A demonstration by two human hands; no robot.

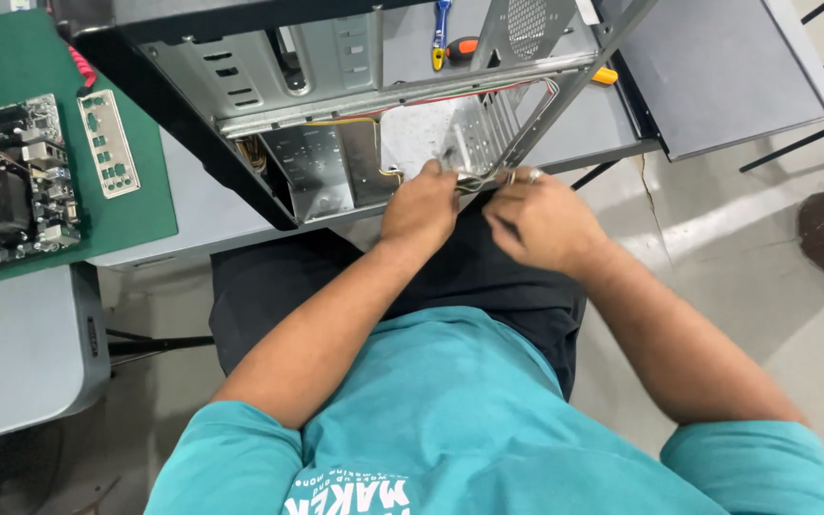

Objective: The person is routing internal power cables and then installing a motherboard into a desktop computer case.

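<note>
Nearest the camera, the person in a teal shirt and dark trousers extends both forearms forward. The left hand [419,205] rests with knuckles up, its grip pressed together on a small bundle of thin wires [474,178] at the lower edge of the open computer case [336,105]. The right hand [544,221], just beside it and touching the same wires, pinches them between thumb and fingertips; a ring shows on one finger. Directly beyond both grips lies the metal interior of the case, standing on the grey tabletop [193,205]. Farther beyond, behind the case frame, lie screwdrivers [450,48] with blue and orange handles. Well to the left of the left grip, a green mat [145,205] carries a motherboard [11,181] and a silver port shield [107,143].
</note>
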